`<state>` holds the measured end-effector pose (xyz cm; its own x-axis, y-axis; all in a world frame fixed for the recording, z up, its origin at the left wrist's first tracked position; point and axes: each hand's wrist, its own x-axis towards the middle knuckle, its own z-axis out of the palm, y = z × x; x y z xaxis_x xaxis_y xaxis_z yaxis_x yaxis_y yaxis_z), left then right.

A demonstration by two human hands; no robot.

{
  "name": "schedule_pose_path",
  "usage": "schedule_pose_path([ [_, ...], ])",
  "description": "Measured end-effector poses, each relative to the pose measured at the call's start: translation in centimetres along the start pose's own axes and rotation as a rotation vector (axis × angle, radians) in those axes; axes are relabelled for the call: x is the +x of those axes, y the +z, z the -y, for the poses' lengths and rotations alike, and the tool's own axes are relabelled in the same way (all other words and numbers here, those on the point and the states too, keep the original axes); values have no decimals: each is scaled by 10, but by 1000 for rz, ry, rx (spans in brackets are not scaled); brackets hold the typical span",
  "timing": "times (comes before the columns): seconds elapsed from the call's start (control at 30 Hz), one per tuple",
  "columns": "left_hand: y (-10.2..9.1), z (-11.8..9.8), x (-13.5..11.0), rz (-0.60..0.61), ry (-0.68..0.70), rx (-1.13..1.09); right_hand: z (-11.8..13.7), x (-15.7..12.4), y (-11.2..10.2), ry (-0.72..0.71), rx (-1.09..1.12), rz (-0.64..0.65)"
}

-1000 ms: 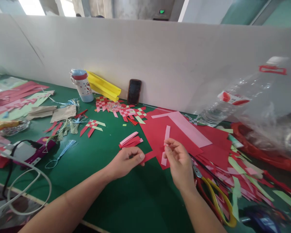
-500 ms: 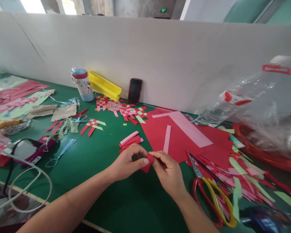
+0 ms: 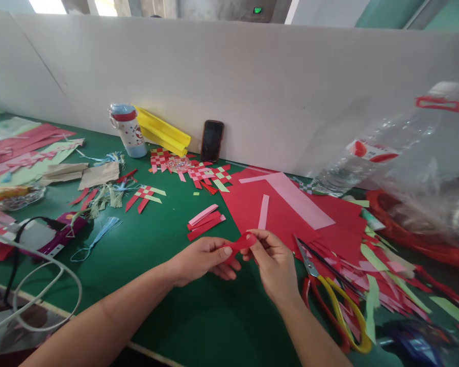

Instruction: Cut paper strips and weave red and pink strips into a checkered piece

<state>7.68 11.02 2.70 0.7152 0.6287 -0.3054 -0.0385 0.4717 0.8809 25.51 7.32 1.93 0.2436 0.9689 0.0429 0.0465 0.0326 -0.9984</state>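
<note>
Between my two hands is a red paper strip, bent into a curve above the green table. My left hand pinches its left part, thumb on top. The right end is gripped by my right hand between thumb and fingers. Just beyond my left hand lie folded red and pink paper strips. Large red paper sheets with pink strips on them spread behind my right hand. Scissors with red and yellow handles rest open to the right.
Paper offcuts heap at the right, near a large plastic bottle. A phone leans on the white partition. Woven paper pieces, a tassel, a cup and a purple power strip with cables stand or lie left.
The red strip, a small folded flap before, is now stretched out and curved between my hands. My right hand has shifted slightly right and up, and my left fingers have moved beneath the paper.
</note>
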Motion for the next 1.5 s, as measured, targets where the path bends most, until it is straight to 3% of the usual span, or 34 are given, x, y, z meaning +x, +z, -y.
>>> schedule_pose_path([
  [0.17, -1, -2, -4, 82, -91, -149, 3, 0, -1, -60, -83, -56],
  [0.33, -1, 0, -3, 76, -85, -82, 0, 2, -1, -81, -77, -70],
  [0.43, -1, 0, 0, 19, -64, -59, -2, 2, 1, -31, 64, 27],
  [0.53, -1, 1, 2, -24, -1, -62, 0, 1, 3, 56, 195, 223],
  [0.6, -1, 3, 3, -40, 37, -33, 2, 0, 5, 103, 206, 330],
  [0.67, -1, 6, 5, -51, 61, 28, 3, -2, 7, 136, 190, 357],
  [0.83, 0, 12, 7, -29, 102, 186, 0, -1, 5, 126, 66, 187],
  [0.97, 0, 11, 7, -101, 182, 166, -5, 2, 2, 118, 32, 53],
  [1.13, 0, 5, 4, -175, 171, 40, -7, 2, 2, 112, 12, 60],
  [1.33, 0, 1, 2, -153, 31, -62, -11, 1, 3, 110, -1, 54],
  [1.5, 0, 1, 3, -132, 4, -12, -9, 0, 3, 93, 8, 82],
])
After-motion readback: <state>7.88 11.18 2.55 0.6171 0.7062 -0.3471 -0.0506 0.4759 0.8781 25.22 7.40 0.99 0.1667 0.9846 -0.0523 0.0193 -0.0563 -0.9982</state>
